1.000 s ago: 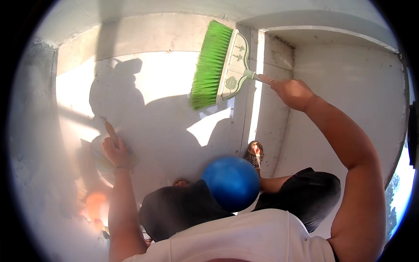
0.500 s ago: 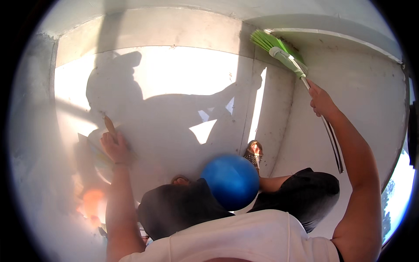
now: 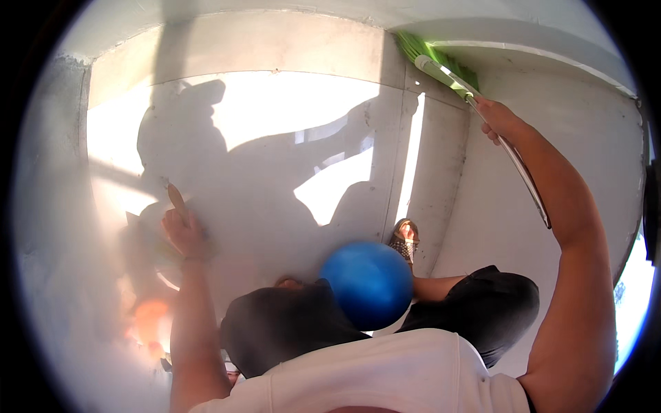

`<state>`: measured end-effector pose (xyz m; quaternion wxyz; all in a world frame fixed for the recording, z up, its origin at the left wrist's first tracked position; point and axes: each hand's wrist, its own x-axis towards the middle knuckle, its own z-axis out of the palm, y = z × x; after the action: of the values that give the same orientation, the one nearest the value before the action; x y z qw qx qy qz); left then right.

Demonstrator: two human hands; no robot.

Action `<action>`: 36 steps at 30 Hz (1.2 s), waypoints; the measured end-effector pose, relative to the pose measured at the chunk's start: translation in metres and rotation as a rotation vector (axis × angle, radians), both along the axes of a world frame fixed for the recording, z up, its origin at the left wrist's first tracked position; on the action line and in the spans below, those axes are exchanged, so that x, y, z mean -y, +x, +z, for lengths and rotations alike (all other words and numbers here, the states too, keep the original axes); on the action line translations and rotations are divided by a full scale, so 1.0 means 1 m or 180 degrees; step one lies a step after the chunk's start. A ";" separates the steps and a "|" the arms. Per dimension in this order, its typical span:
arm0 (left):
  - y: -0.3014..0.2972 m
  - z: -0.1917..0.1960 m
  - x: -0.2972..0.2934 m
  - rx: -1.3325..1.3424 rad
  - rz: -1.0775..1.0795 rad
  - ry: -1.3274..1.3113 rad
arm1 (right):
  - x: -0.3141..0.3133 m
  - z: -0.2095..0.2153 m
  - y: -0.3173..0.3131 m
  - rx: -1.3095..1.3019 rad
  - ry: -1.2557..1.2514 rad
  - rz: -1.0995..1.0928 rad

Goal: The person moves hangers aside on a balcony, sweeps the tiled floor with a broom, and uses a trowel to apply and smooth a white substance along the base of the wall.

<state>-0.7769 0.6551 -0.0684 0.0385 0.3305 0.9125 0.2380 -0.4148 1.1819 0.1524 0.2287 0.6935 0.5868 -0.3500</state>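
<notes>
Right hand [image 3: 497, 120] wrapped tight round broom handle [image 3: 513, 162], arm stretched way out. Green broom head [image 3: 434, 58] just beyond hand, now jammed up into far corner where floor meets wall; second ago it was nearer, bristles flat on sunlit floor [image 3: 275, 124]. So sweep stroke looks finished, reached its far end. Left hand [image 3: 180, 230] out to side, fingers closed on flat stick-like thing, can't tell what. Blue ball [image 3: 370, 283] back near knees, sandalled foot [image 3: 404, 239] beside it.

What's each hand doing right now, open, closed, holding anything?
Left hand: closed on a short stick-like handle; what it belongs to is washed out by glare.
Right hand: closed on the broom handle.
</notes>
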 end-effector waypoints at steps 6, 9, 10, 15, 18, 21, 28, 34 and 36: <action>0.000 0.007 0.002 0.0186 0.0029 -0.0171 | 0.065 0.025 0.027 0.0809 -0.1313 0.0013; -0.001 0.013 0.002 0.0147 0.0054 -0.0169 | 0.102 0.081 0.019 0.0933 -0.1781 -0.0014; 0.001 0.016 0.005 0.0138 0.0063 -0.0190 | 0.109 0.100 0.006 0.1018 -0.1789 0.0092; 0.000 0.008 0.007 0.0026 0.0033 -0.0285 | 0.077 0.085 -0.012 0.0606 -0.1163 0.0061; -0.002 -0.009 0.007 -0.0022 -0.0118 -0.0107 | 0.078 0.044 0.013 0.0492 -0.0457 -0.0114; 0.005 -0.005 -0.005 -0.0017 -0.0125 0.0015 | 0.128 0.048 0.049 0.0771 -0.1673 -0.0645; 0.006 0.040 -0.016 0.0058 -0.0714 -0.0113 | 0.154 0.135 0.018 0.0480 -0.1390 -0.0275; 0.099 0.099 -0.113 0.1944 -0.3239 0.0332 | 0.123 0.073 -0.032 0.0432 -0.0205 0.0696; 0.132 0.110 -0.136 0.1993 -0.4338 0.0124 | 0.121 0.043 -0.019 0.0420 0.0172 0.2121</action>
<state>-0.6451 0.7914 0.0420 0.4293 0.7399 0.4477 0.2604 -0.4337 1.0609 0.1952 0.3495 0.4905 0.7741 -0.1948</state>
